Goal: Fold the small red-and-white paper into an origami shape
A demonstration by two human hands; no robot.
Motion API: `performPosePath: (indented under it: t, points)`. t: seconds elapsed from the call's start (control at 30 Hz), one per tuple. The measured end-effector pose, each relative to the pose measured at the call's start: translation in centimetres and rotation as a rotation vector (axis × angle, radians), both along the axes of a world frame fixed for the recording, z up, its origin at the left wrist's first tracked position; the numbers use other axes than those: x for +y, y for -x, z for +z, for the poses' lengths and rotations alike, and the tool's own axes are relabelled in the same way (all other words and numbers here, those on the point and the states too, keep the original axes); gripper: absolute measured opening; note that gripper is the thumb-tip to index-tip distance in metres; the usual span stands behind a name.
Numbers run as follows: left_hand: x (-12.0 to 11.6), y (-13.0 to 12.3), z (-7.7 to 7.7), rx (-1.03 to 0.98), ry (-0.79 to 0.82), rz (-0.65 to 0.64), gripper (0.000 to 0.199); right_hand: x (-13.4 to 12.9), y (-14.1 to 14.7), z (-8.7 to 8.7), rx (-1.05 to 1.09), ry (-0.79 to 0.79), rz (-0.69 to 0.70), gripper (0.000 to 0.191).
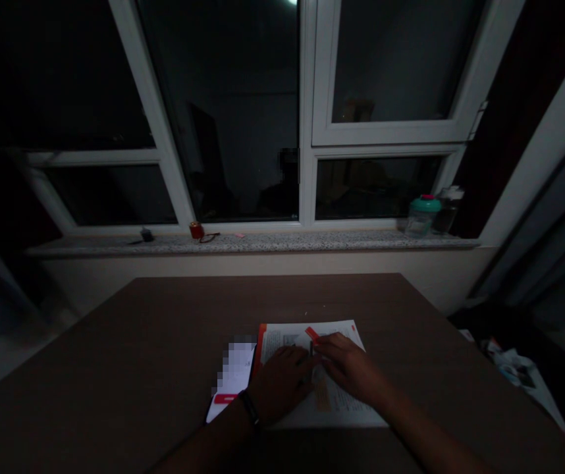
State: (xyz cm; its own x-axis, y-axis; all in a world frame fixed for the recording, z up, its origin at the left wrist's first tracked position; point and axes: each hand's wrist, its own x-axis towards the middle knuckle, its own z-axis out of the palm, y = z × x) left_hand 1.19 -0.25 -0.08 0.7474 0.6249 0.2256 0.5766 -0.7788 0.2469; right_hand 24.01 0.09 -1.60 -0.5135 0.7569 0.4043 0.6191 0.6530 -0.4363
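A printed book page (346, 405) with an orange left edge lies on the dark table under both hands. My left hand (280, 382), with a dark band at the wrist, rests low over the page's middle. Its fingers are bent and reach to the right hand's fingertips; dim light hides what they hold, if anything. The fingers of my right hand (349, 362) are closed on a small flat red stick (312, 334), whose end sticks out up and left. Beside my left hand lies a lit phone (238, 368), its screen partly blurred out.
The brown table (164, 342) stands before a window with a speckled stone sill (282, 241). On the sill are a green-lidded shaker bottle (423, 216), a clear bottle (448, 209) and a small red jar (196, 230). Bags (517, 368) lie right of the table.
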Motion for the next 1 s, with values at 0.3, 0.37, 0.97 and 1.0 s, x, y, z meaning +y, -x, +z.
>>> performPosePath:
  t: [0.3,0.37,0.97,1.0]
  points:
    - [0.2,0.2,-0.1,0.017,0.004,-0.050,0.032,-0.4,0.0,0.7,-0.107,-0.005,-0.025,0.042]
    - [0.1,0.2,0.0,0.037,-0.002,-0.067,0.032,-0.6,0.1,1.1,-0.138,0.000,-0.044,0.040]
    - [0.0,0.6,1.9,0.112,0.019,-0.186,0.029,-0.8,0.2,0.9,-0.179,0.056,-0.036,0.047]
    - [-0.1,0.6,1.9,0.115,0.021,-0.184,0.029,-0.8,0.2,0.9,-0.171,0.057,-0.036,0.046]
